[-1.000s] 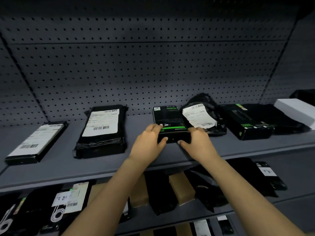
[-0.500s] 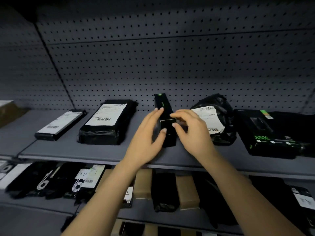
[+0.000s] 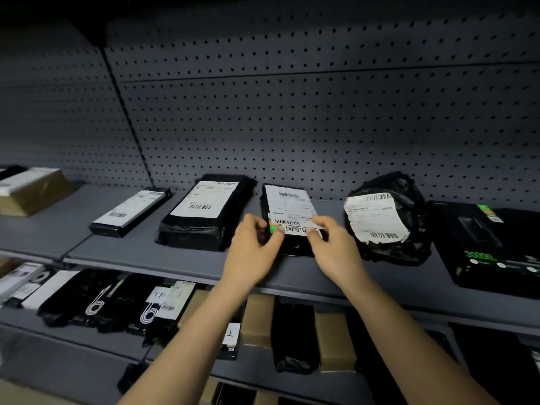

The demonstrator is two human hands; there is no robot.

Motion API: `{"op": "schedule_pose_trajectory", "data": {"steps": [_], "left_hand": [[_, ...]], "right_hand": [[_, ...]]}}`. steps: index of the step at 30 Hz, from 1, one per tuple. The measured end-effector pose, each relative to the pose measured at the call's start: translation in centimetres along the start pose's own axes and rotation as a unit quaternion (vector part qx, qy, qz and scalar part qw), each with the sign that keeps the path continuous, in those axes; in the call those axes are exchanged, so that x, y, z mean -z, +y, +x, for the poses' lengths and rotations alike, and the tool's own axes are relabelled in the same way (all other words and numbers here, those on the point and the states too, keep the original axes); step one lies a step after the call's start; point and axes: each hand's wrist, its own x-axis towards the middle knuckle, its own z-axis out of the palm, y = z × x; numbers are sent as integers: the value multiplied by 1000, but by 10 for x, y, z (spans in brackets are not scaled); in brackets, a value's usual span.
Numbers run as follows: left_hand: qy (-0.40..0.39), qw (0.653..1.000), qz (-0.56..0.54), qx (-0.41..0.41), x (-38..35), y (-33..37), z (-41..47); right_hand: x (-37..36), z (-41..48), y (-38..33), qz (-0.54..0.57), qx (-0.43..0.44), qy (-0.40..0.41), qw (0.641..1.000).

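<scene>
A black box [image 3: 287,210] with a white shipping label on top lies flat on the grey upper shelf [image 3: 181,264], in the middle of the head view. My left hand [image 3: 251,252] grips its near left corner, thumb against the label's edge. My right hand [image 3: 333,249] grips the near right corner, fingers curled over the label's lower edge. The box's near end is partly hidden behind both hands.
Left of the box lie a black wrapped parcel [image 3: 204,211], a slim labelled box [image 3: 128,211] and a brown carton [image 3: 32,191]. To the right sit a crumpled black bag parcel [image 3: 385,217] and a black-green box [image 3: 485,244]. A pegboard wall [image 3: 321,118] backs the shelf. Lower shelves hold several packages.
The box stood on edge between my hands half a second ago; it now lies flat, label side up. The view has swung left, showing more of the shelf's left end.
</scene>
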Motion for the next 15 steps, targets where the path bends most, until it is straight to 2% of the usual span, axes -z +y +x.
{"op": "schedule_pose_trajectory", "data": {"steps": [4,8,15], "left_hand": [[-42,998,-42,-7,-8,-8,2],[-44,996,-69,-25,-10,-17,7],[-76,948,-292,-102,1,-5,7]], "right_hand": [[0,-7,5,38,-31,36,998],[-3,-7,4,58,-42,40,997],[-10,-14,-14,243,33,134,960]]}}
